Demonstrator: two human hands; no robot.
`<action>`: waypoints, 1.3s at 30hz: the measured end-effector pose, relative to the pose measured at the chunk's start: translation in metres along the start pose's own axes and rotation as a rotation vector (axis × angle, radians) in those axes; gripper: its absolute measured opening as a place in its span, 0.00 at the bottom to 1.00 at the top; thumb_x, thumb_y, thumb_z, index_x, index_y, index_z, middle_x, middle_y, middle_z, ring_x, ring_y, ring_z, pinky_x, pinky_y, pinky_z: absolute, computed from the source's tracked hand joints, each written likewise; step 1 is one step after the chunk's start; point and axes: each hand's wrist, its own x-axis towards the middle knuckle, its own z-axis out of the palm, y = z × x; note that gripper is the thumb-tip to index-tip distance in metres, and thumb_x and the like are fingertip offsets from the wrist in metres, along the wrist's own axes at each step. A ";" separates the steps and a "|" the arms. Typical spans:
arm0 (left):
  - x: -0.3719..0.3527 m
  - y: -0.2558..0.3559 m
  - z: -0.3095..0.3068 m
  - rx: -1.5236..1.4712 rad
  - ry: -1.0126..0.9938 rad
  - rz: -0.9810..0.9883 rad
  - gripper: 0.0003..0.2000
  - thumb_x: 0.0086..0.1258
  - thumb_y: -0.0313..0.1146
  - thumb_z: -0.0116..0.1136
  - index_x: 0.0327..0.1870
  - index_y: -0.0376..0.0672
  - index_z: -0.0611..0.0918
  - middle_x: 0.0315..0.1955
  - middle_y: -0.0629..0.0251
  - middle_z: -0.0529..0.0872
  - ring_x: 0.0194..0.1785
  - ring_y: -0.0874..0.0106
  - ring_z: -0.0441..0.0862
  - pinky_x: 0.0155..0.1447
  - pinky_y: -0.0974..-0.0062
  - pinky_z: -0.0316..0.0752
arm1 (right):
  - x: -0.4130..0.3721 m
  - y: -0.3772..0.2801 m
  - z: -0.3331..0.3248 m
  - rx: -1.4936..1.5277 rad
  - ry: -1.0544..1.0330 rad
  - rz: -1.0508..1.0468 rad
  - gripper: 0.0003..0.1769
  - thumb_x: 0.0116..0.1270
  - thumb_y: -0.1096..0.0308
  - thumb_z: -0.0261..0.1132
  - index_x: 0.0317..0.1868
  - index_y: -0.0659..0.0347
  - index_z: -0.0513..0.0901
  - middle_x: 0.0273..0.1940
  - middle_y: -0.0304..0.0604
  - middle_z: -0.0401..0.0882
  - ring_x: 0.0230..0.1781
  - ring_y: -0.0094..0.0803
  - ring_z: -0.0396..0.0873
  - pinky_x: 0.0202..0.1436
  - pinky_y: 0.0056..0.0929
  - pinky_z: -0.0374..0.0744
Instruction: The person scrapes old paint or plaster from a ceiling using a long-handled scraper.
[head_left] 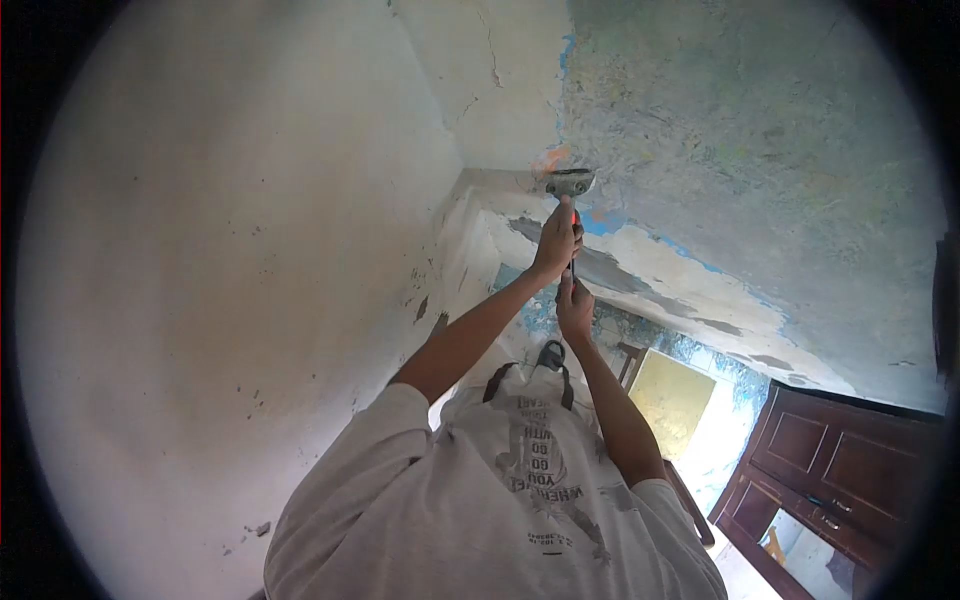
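Observation:
A long-handled wall scraper (571, 184) with a wide grey head and a red and black handle is held up in front of me. Its blade edge meets the wall (720, 130), close to where peeling paint shows blue and orange patches. Near the head, my left hand (558, 243) is closed around the upper handle. My right hand (575, 308) grips the same handle lower down, with its fingers wrapped. Part of the handle is hidden behind the fingers.
A pale plastered wall (220, 250) with chips and dark spots rises on my left. Down to the right are a yellow board (670, 400) and a dark brown wooden cabinet (840, 450). The floor below has blue and white flecks.

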 end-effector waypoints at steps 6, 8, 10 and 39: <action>0.001 -0.032 -0.002 0.028 0.099 0.004 0.28 0.85 0.63 0.37 0.30 0.49 0.68 0.17 0.78 0.60 0.17 0.81 0.58 0.22 0.77 0.57 | 0.003 0.026 0.004 0.003 0.000 -0.013 0.25 0.82 0.53 0.58 0.36 0.69 0.82 0.22 0.51 0.76 0.22 0.44 0.74 0.30 0.44 0.73; 0.007 -0.032 -0.003 0.077 0.085 0.013 0.28 0.85 0.63 0.38 0.30 0.49 0.67 0.16 0.78 0.60 0.17 0.82 0.57 0.22 0.78 0.57 | 0.002 0.039 0.016 -0.030 0.027 0.040 0.24 0.81 0.54 0.59 0.38 0.70 0.84 0.22 0.53 0.78 0.22 0.49 0.76 0.32 0.45 0.75; 0.001 -0.024 0.000 0.151 0.086 0.050 0.28 0.85 0.63 0.38 0.29 0.49 0.67 0.16 0.78 0.60 0.17 0.82 0.57 0.22 0.78 0.56 | 0.004 0.025 0.023 -0.026 0.152 -0.100 0.24 0.81 0.55 0.59 0.38 0.71 0.84 0.21 0.54 0.79 0.21 0.50 0.76 0.31 0.46 0.75; 0.004 -0.014 -0.015 0.204 -0.053 0.004 0.28 0.84 0.64 0.39 0.32 0.48 0.67 0.18 0.78 0.62 0.18 0.84 0.60 0.22 0.79 0.58 | -0.001 -0.005 0.031 -0.064 0.212 -0.097 0.24 0.79 0.57 0.59 0.32 0.73 0.79 0.21 0.66 0.76 0.24 0.67 0.77 0.30 0.55 0.73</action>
